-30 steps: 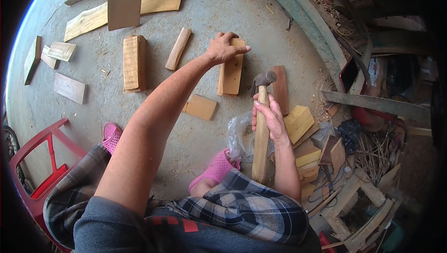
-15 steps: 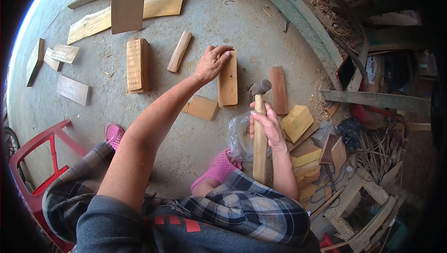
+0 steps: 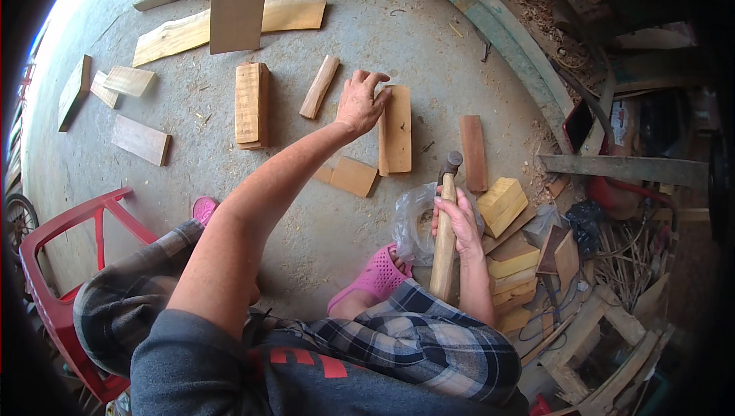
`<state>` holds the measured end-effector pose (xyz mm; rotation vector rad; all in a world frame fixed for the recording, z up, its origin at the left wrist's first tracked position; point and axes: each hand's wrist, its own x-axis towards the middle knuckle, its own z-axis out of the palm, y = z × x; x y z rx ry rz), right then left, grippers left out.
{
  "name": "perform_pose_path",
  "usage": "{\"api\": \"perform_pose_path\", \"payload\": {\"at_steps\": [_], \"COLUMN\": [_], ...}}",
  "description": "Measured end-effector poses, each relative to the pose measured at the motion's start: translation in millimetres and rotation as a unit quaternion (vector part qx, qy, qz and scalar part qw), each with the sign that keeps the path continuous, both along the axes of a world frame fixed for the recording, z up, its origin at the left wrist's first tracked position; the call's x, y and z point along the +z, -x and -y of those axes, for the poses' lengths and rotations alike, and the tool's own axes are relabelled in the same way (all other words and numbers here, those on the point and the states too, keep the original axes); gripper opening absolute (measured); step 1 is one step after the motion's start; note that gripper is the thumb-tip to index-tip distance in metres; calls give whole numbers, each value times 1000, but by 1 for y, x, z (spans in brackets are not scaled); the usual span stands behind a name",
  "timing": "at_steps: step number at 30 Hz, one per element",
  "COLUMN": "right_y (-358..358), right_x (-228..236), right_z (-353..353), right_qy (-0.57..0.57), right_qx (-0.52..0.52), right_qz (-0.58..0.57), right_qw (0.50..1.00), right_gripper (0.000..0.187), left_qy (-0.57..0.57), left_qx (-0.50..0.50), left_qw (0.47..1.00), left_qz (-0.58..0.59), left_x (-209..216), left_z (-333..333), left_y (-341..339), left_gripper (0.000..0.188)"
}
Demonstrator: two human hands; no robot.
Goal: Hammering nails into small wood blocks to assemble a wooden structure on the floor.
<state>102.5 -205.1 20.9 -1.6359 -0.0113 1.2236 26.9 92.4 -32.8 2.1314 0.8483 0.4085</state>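
A wooden block point(image 3: 395, 137), tan and long, with small dark marks on its face, lies on the concrete floor in front of me. At its upper left corner is my left hand point(image 3: 360, 104), thumb and forefinger apart; whether the thumb touches the wood I cannot tell. My right hand point(image 3: 461, 221) grips a hammer point(image 3: 443, 255) by its pale wooden handle, the metal head pointing up and away from me. Left of the block lie a shorter block point(image 3: 353, 176) and a rounded stick of wood point(image 3: 319, 87). A reddish board point(image 3: 473, 153) lies beyond the hammer head.
A thicker stacked block point(image 3: 248, 106) stands left of my left hand. Further left lie several small boards point(image 3: 141, 139). A clear plastic bag point(image 3: 409, 225) sits by my pink clog point(image 3: 375, 277). Yellowish blocks point(image 3: 502, 205) pile up at right. A red plastic chair point(image 3: 57, 309) stands at lower left.
My left hand has eased off the block's top end toward its left side, and its fingers have spread. The hammer has dropped a little, still in my right hand. The view has shifted slightly.
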Motion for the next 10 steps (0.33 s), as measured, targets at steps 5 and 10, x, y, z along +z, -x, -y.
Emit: {"api": "perform_pose_path", "payload": {"at_steps": [5, 10], "right_y": [4, 9], "right_x": [0, -1], "right_z": [2, 9], "right_qy": [-13, -9], "right_qx": [-19, -28], "right_qz": [-24, -23], "right_qw": [999, 999], "right_gripper": [42, 40], "left_qy": [2, 60], "left_qx": [-11, -40], "left_qw": [1000, 996], "left_qz": [3, -51], "left_x": [-7, -17], "left_z": [0, 29], "left_y": [21, 46], "left_gripper": [36, 57]}}
